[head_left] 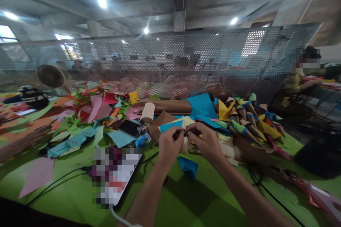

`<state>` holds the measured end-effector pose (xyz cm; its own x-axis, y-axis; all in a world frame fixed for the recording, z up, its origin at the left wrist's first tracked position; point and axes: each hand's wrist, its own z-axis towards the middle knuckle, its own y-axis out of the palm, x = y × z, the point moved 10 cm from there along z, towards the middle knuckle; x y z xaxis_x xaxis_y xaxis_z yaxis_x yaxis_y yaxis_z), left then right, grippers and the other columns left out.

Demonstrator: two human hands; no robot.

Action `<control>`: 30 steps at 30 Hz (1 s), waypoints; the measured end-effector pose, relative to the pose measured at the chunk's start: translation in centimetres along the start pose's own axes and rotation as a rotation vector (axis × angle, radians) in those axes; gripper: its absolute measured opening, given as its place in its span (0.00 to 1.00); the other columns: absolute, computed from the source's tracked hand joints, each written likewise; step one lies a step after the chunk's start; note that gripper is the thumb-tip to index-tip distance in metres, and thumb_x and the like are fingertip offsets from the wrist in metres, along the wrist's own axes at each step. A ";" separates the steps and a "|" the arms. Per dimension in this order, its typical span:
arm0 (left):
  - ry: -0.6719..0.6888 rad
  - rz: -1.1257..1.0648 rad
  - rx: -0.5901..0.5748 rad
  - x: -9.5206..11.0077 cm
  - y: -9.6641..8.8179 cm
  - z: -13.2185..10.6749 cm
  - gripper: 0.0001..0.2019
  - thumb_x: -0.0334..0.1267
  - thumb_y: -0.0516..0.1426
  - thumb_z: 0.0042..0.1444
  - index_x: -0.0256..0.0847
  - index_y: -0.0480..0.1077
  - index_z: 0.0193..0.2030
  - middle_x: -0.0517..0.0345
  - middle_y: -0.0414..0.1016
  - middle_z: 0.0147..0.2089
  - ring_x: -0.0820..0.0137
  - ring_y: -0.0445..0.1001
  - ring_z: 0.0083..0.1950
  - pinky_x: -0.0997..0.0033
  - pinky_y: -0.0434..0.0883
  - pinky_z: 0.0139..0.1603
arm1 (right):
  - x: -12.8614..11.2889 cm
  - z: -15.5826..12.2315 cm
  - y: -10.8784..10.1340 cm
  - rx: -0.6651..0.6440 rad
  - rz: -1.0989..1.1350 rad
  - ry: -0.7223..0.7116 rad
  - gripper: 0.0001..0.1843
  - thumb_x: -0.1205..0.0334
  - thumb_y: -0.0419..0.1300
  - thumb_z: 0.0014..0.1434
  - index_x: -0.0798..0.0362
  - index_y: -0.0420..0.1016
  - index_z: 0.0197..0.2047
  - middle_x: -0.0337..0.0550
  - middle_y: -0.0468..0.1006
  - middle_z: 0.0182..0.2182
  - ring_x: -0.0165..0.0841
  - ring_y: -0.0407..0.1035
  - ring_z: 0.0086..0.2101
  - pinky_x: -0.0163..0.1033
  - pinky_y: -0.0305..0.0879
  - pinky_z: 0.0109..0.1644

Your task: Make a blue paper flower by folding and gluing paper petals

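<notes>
Left hand (171, 141) and right hand (204, 139) are hovering, fingers curled close together, beside folded blue paper (188, 167); what either is grasping, I cannot tell.

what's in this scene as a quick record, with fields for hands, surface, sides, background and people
hands: left hand and right hand, fingertips nearly meeting; anything between them too small to tell
below hands: folded blue paper
surface: green table
left side: dark phone, pink sheet
right side: paper cones
background: perforated screen, fan
people: co-worker's hand at far left; seated person at right
</notes>
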<state>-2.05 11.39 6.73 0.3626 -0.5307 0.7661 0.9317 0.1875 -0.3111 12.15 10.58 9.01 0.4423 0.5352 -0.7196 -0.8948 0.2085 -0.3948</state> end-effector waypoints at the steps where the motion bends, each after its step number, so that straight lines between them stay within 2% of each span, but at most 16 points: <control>1: -0.020 -0.031 -0.004 -0.3 0.1 0.0 0.09 0.39 0.56 0.61 0.39 0.76 0.37 0.56 0.80 0.34 0.68 0.77 0.35 0.73 0.70 0.37 | 0.4 0.0 0.0 0.004 0.032 0.033 0.05 0.64 0.57 0.54 0.52 0.75 0.32 0.43 0.77 0.31 0.36 0.71 0.33 0.38 0.66 0.37; 6: -0.112 -0.175 -0.042 -1.2 0.7 0.0 0.13 0.45 0.55 0.61 0.39 0.75 0.37 0.58 0.78 0.29 0.69 0.74 0.30 0.75 0.68 0.29 | 1.1 -0.1 0.2 -0.006 0.081 0.093 0.06 0.62 0.56 0.54 0.52 0.74 0.33 0.40 0.77 0.29 0.35 0.71 0.31 0.37 0.66 0.35; 11: -0.136 -0.239 -0.049 -1.1 0.8 0.0 0.10 0.43 0.58 0.58 0.39 0.75 0.36 0.55 0.79 0.33 0.68 0.77 0.34 0.75 0.70 0.33 | 0.5 -0.2 0.4 -0.029 0.003 0.045 0.06 0.63 0.57 0.53 0.51 0.75 0.34 0.42 0.78 0.32 0.36 0.72 0.33 0.38 0.65 0.38; 17: -0.200 -0.335 -0.002 -2.0 0.6 0.2 0.09 0.41 0.58 0.57 0.38 0.74 0.34 0.59 0.76 0.28 0.71 0.73 0.30 0.76 0.68 0.32 | 1.9 -0.1 0.5 -0.030 0.148 0.154 0.06 0.61 0.57 0.53 0.52 0.75 0.33 0.40 0.77 0.29 0.36 0.71 0.32 0.38 0.65 0.37; 23: -0.255 -0.436 -0.001 -2.3 0.8 0.2 0.08 0.40 0.60 0.53 0.37 0.75 0.34 0.58 0.77 0.29 0.71 0.74 0.30 0.75 0.69 0.33 | 2.0 -0.2 0.6 -0.043 0.198 0.160 0.08 0.58 0.58 0.56 0.52 0.73 0.34 0.41 0.77 0.30 0.36 0.71 0.33 0.38 0.66 0.38; 30: -0.219 -0.443 -0.002 -1.8 1.0 0.3 0.08 0.41 0.61 0.51 0.38 0.76 0.31 0.56 0.79 0.30 0.68 0.76 0.31 0.72 0.72 0.34 | 1.0 -0.2 0.1 -0.002 0.026 0.118 0.06 0.57 0.60 0.54 0.51 0.73 0.33 0.41 0.78 0.28 0.37 0.72 0.30 0.38 0.67 0.33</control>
<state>-1.79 12.79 5.24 -0.0723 -0.3727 0.9251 0.9973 -0.0189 0.0704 12.53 10.97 8.16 0.4232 0.4405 -0.7918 -0.9060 0.1944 -0.3760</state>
